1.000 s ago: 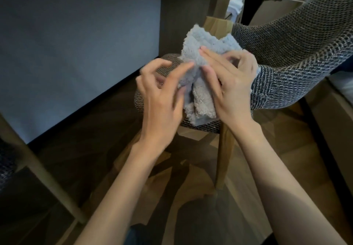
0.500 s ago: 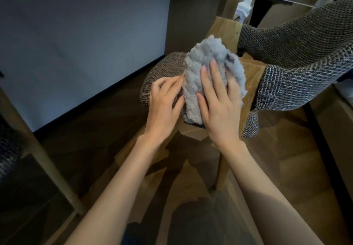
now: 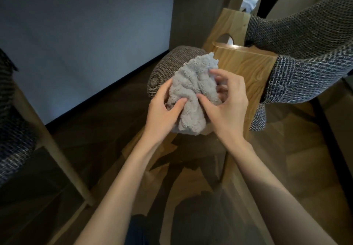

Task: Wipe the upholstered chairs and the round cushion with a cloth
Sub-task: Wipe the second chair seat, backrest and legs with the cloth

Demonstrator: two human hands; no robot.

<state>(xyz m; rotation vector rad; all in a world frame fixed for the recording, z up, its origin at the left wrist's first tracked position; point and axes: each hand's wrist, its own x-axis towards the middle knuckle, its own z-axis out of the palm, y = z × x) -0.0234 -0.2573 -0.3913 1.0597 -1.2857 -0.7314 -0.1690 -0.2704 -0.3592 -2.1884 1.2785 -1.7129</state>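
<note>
Both hands hold a bunched grey cloth (image 3: 193, 94) above the chair (image 3: 298, 54): the left hand (image 3: 164, 113) grips its left side, the right hand (image 3: 227, 101) pinches its right side.

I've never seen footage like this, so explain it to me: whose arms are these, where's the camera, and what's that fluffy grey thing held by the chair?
No machine here: these are a person's two bare arms, filmed by one wide-angle camera worn on their head, looking forward and down, so the arms enter from the bottom edge. The left hand and the right hand both have a grip on a fluffy light grey cloth, bunched between them. It is held in front of a chair with a grey woven upholstered seat, a curved back in similar fabric and a light wooden frame; whether cloth and seat touch, I cannot tell. Below is a dark wooden floor. Part of a second woven chair shows at far left.
</note>
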